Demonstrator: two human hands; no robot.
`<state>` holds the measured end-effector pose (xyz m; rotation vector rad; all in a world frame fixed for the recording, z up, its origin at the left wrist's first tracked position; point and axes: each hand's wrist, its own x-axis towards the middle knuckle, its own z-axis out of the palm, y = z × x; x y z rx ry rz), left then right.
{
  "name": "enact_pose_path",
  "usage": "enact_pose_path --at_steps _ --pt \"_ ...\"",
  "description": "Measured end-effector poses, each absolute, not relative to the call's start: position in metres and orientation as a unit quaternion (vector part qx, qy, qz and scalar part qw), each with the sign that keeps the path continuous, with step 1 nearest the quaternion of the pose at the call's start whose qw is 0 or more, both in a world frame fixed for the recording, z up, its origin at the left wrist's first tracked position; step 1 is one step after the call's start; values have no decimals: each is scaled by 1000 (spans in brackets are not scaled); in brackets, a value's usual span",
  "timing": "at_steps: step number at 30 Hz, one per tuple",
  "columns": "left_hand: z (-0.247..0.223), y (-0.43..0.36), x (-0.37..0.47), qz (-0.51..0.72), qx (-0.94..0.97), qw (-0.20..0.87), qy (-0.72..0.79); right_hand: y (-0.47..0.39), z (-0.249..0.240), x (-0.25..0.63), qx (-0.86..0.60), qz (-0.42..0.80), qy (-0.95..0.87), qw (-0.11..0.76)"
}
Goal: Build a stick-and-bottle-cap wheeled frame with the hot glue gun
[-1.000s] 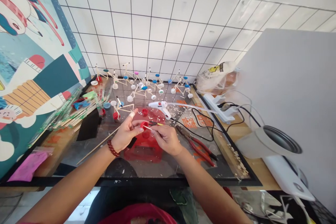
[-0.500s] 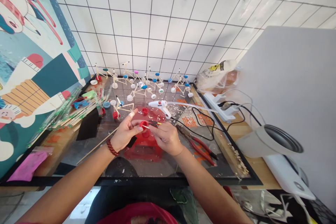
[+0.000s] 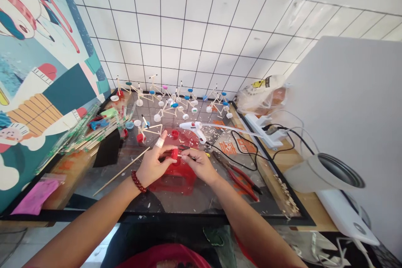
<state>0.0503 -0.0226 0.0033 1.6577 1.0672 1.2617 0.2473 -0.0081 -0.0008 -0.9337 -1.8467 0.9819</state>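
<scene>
A red bottle cap (image 3: 174, 156) is pinched between the thumb and fingers of my left hand (image 3: 156, 162), whose index finger, wrapped in a white bandage, points up. My right hand (image 3: 199, 165) is closed on a thin stick (image 3: 180, 155), with its tip at the cap. Another red cap (image 3: 175, 134) lies just beyond my hands. The white glue gun (image 3: 194, 129) rests behind my right hand. Small stick models with caps (image 3: 174, 105) stand along the back of the table, and one with a red cap (image 3: 141, 137) is nearer my left hand.
Red-handled pliers (image 3: 241, 182) lie right of my right hand, near a black cable (image 3: 232, 160). Bundled sticks (image 3: 91, 140) and a pink packet (image 3: 36, 196) are on the left. A power strip (image 3: 265, 132) and a grey lamp-like cone (image 3: 314, 173) stand right.
The cap has turned and sits slightly lower and to the right in my left hand. My right fingers have closed in nearer to it. The view has shifted slightly.
</scene>
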Motion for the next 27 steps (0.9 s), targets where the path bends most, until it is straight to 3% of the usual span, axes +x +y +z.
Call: enact_pose_path --at_steps 8,19,27 --pt "8 -21 52 512 620 433 407 -9 -5 248 -375 281 -755 458" --pt "0 -21 47 481 679 365 417 -6 -16 245 -365 532 -654 395" --pt "-6 -16 53 489 601 477 415 -2 -18 244 -386 373 -721 438"
